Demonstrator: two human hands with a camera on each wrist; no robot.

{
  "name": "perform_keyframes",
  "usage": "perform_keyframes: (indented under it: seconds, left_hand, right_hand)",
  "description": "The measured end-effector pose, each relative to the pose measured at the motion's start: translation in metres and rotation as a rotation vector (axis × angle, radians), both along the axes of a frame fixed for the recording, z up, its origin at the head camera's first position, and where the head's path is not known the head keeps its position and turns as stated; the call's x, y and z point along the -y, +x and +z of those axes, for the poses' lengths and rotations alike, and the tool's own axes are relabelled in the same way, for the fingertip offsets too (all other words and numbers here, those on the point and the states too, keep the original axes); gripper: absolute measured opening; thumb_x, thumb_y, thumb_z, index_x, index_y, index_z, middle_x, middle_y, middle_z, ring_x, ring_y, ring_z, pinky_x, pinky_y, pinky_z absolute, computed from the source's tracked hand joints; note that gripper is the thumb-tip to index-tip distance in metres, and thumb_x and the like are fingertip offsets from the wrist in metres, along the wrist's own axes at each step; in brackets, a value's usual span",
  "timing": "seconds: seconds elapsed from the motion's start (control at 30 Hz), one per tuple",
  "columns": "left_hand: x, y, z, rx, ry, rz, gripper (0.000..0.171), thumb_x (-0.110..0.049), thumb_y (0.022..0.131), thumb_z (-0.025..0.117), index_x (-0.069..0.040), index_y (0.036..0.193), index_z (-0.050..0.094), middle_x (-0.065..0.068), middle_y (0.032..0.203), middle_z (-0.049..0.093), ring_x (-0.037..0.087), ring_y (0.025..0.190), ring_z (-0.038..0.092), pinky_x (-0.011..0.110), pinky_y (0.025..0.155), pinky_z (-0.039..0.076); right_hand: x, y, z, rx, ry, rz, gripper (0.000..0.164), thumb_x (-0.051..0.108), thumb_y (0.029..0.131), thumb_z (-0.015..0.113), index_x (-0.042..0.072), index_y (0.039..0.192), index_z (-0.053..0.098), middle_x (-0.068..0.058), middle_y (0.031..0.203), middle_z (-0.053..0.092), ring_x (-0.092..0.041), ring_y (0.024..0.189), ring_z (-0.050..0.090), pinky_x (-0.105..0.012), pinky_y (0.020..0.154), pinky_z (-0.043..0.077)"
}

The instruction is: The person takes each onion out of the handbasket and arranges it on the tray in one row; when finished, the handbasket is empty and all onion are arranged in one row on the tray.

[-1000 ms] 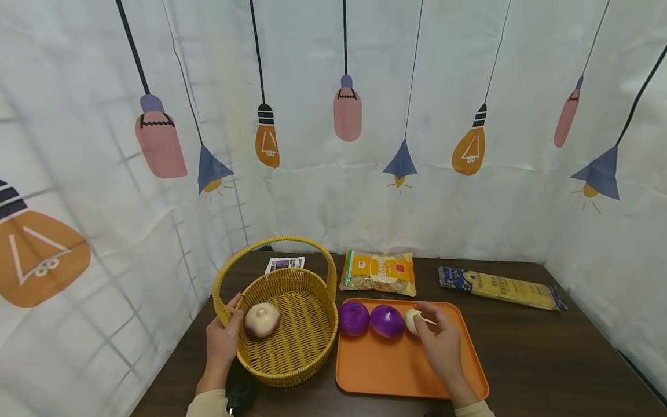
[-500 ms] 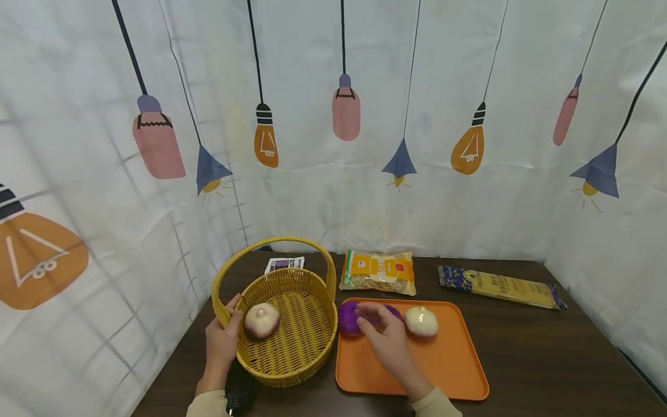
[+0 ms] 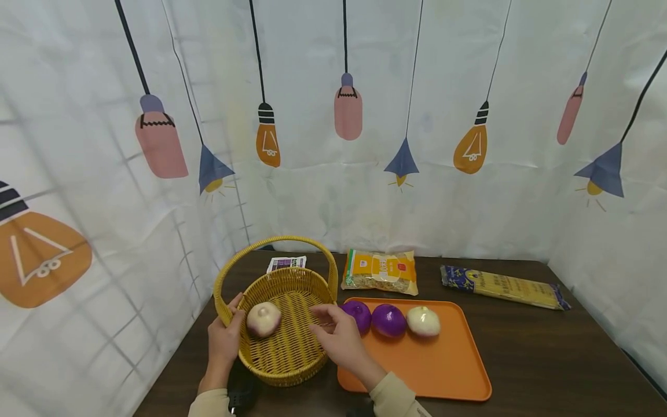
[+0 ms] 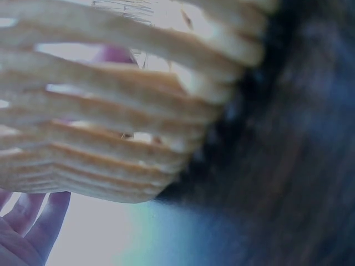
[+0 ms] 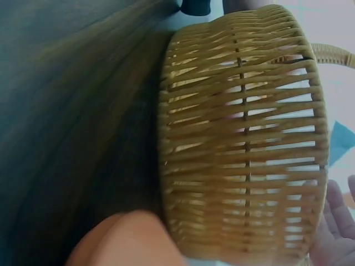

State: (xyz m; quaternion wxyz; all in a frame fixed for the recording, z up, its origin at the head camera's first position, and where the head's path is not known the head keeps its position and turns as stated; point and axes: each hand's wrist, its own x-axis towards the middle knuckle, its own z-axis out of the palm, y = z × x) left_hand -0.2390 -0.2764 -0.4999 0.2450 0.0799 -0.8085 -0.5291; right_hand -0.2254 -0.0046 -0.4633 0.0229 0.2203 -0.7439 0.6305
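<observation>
My left hand grips the left side of the yellow woven basket, where its handle meets the rim. Inside the basket, against the left wall, sits a white-and-purple onion. My right hand is over the basket's right rim, fingers loosely bent, with nothing seen between them. On the orange tray lie two purple onions and a white onion in a row; my right hand partly covers the leftmost one. The right wrist view shows the basket's slatted outer wall close up.
Behind the tray lies a bag of grain. A long yellow-and-blue packet is at the back right. Behind the basket is a small white-and-purple packet. A patterned white curtain hangs behind and beside the dark table.
My right hand has moved left from the white onion, across the purple onions, to the basket's right rim. My left hand stays on the basket, and the onions remain in place.
</observation>
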Motion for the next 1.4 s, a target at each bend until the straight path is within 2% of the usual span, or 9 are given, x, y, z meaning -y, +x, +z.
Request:
perform_keyframes:
  seconds: [0.4,0.47,0.57,0.7,0.83,1.0,1.13,1.23,1.4]
  left_hand:
    - [0.001,-0.001,0.002,0.02,0.017,0.004,0.037,-0.026,0.102,0.051,-0.009,0.133,0.062,0.008,0.141,0.055,0.026,0.129,0.048,0.0,0.081,0.033]
    - [0.001,-0.002,0.002,0.02,0.031,0.003,0.035,-0.026,0.101,0.052,-0.005,0.125,0.065,0.006,0.141,0.055,0.024,0.13,0.047,0.0,0.082,0.033]
    - [0.0,-0.003,0.0,0.027,0.035,0.006,0.035,-0.027,0.101,0.052,-0.006,0.127,0.065,0.005,0.14,0.056,0.023,0.13,0.047,0.0,0.082,0.033]
    - [-0.002,-0.002,-0.002,0.029,0.024,0.008,0.039,-0.026,0.101,0.052,-0.011,0.136,0.06,0.007,0.139,0.056,0.024,0.127,0.05,0.0,0.082,0.033]
    - [-0.004,-0.003,-0.003,0.022,0.026,0.002,0.037,-0.024,0.101,0.051,-0.01,0.135,0.06,0.006,0.14,0.056,0.023,0.127,0.049,0.001,0.082,0.034]
    - [-0.004,-0.003,-0.001,0.024,0.028,0.0,0.036,-0.023,0.101,0.051,-0.009,0.133,0.061,0.005,0.14,0.056,0.023,0.126,0.051,0.001,0.082,0.035]
    - [-0.003,-0.002,0.001,0.024,0.025,0.008,0.038,-0.023,0.101,0.051,-0.012,0.136,0.06,0.007,0.139,0.056,0.023,0.125,0.051,0.001,0.081,0.035]
    - [-0.002,0.0,0.002,0.028,0.021,0.004,0.038,-0.026,0.102,0.05,-0.014,0.137,0.059,0.008,0.14,0.055,0.023,0.125,0.051,0.001,0.081,0.035]
    - [-0.001,0.002,0.002,0.046,0.04,-0.031,0.04,-0.03,0.103,0.048,-0.016,0.14,0.056,0.008,0.143,0.052,0.024,0.127,0.049,0.0,0.082,0.035]
  right_hand:
    - [0.039,-0.008,0.0,0.001,0.063,0.055,0.033,0.014,0.089,0.071,0.01,0.121,0.064,-0.01,0.12,0.061,-0.022,0.107,0.058,-0.021,0.081,0.052]
    - [0.045,-0.011,-0.001,-0.003,0.084,0.054,0.033,0.015,0.088,0.072,0.011,0.12,0.064,-0.011,0.12,0.061,-0.024,0.107,0.058,-0.021,0.081,0.052]
    - [0.052,-0.017,-0.002,-0.012,0.14,0.046,0.033,0.018,0.087,0.073,0.012,0.118,0.065,-0.011,0.118,0.063,-0.03,0.107,0.059,-0.024,0.081,0.051]
    - [0.056,-0.023,-0.003,0.032,0.211,0.047,0.038,0.022,0.085,0.075,0.009,0.119,0.065,-0.01,0.118,0.064,-0.033,0.107,0.058,-0.032,0.084,0.049]
    - [0.059,-0.028,-0.003,0.11,0.224,0.059,0.04,0.023,0.084,0.076,0.008,0.119,0.065,-0.008,0.118,0.064,-0.032,0.106,0.059,-0.033,0.083,0.049]
    - [0.063,-0.034,-0.003,0.19,0.178,0.086,0.042,0.023,0.082,0.078,0.006,0.119,0.065,-0.007,0.114,0.065,-0.018,0.093,0.062,-0.03,0.073,0.051]
    - [0.069,-0.037,-0.005,0.214,0.171,0.099,0.047,0.022,0.081,0.079,0.005,0.122,0.063,-0.01,0.116,0.064,-0.01,0.087,0.058,-0.028,0.07,0.049]
    - [0.074,-0.039,-0.005,0.21,0.188,0.081,0.052,0.02,0.079,0.08,0.004,0.124,0.061,-0.013,0.12,0.061,-0.014,0.086,0.057,-0.029,0.069,0.047]
    - [0.081,-0.037,-0.002,0.191,0.216,0.043,0.059,0.019,0.076,0.082,0.002,0.127,0.058,-0.018,0.126,0.058,-0.029,0.105,0.057,-0.039,0.082,0.048]
